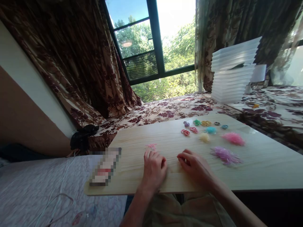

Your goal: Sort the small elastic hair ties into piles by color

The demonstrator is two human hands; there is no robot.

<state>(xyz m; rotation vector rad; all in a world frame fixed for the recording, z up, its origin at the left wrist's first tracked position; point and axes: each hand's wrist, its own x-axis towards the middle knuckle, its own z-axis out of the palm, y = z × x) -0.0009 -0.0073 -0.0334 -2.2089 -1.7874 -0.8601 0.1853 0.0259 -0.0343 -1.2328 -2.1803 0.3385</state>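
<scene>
My left hand point(154, 168) rests on the pale wooden table with its fingers curled. Its fingertips lie beside a small loose pile of pink strands point(151, 147), which look like thin elastic bands. To the right, my right hand point(195, 165) is closed in a pinch, its thumb and fingertips together; whatever is between them is too small to make out. The two hands are apart. Past my right hand lie a purple pile of thin bands point(226, 155), a bright pink pile point(234, 138), a cream pile point(204, 137) and a turquoise pile point(211, 130).
Several small coiled bands, such as the red point(185, 132), green point(197, 122) and yellow point(206, 123) ones, lie toward the table's far edge. A blurred-out flat object point(105, 167) is on the left. White stacked sheets point(233, 75) stand on the flowered cloth point(165, 110) behind.
</scene>
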